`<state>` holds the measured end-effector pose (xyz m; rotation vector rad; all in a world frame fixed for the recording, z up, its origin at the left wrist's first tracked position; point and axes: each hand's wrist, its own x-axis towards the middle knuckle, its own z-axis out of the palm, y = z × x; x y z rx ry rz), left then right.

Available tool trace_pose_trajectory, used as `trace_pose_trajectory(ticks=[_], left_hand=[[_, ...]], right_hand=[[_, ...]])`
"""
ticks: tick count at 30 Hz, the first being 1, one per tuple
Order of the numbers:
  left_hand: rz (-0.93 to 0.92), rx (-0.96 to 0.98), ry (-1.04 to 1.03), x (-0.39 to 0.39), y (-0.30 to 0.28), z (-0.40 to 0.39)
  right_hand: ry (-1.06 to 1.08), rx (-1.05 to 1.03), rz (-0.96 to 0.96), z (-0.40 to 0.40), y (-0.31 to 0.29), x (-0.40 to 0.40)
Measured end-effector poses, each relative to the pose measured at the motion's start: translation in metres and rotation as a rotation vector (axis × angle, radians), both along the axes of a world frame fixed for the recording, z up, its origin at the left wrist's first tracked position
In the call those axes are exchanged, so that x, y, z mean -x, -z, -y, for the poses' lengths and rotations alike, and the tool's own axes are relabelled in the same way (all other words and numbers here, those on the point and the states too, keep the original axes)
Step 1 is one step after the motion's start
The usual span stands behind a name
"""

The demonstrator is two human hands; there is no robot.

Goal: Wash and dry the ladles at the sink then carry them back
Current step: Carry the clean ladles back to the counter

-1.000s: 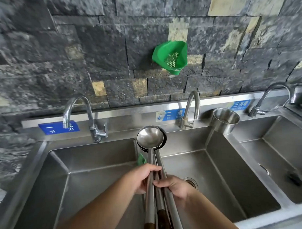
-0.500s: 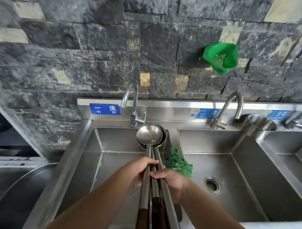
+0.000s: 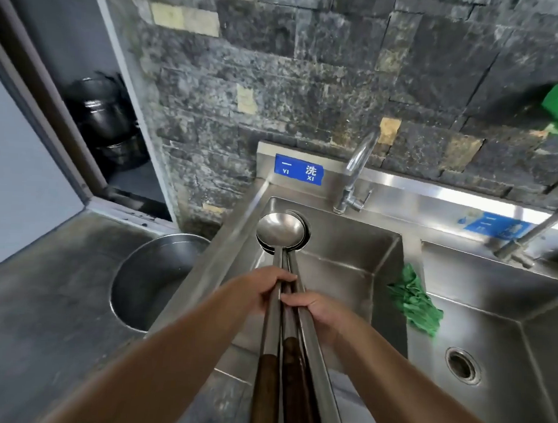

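From the head camera, both hands hold a bundle of long steel ladles with round bowls (image 3: 281, 232) above the left basin of the stainless steel sink (image 3: 348, 277). The left hand (image 3: 262, 293) has its fingers curled round the shafts from the left side, and the right hand (image 3: 315, 314) grips the same shafts from the right, just beside the left one. The bowls lie stacked one on another and point away from the person, toward the curved steel tap (image 3: 356, 173). The dark wooden handles (image 3: 278, 388) come back toward the camera, between the two forearms.

A crumpled green cloth (image 3: 415, 303) hangs over the wall between the left basin and the next basin, which has a round drain (image 3: 462, 365). A blue label with white characters (image 3: 298, 169) is on the steel back rim, left of the tap. To the left of the sink, a round steel pot (image 3: 149, 276) sits sunk in the grey surface (image 3: 47, 298). Behind all stands a dark stone wall (image 3: 308, 70).
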<state>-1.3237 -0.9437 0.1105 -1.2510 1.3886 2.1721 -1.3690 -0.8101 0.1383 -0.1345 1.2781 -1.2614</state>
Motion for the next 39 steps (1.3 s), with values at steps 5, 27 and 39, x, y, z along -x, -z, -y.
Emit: trace_pose_trajectory(ticks=[5,27,39], left_hand=[[-0.017,0.011,-0.176,-0.041,0.004,0.02],[-0.079,-0.091,-1.164,-0.277,0.004,-0.097],[-0.11,-0.129,-1.617,-0.465,0.018,-0.255]], right_hand=[[-0.16,0.015,0.106,0.027,0.001,-0.021],[-1.209,-0.155,-0.011,0.036,0.009,-0.18],[-1.677,-0.231,-0.022,-0.058,0.012,-0.381]])
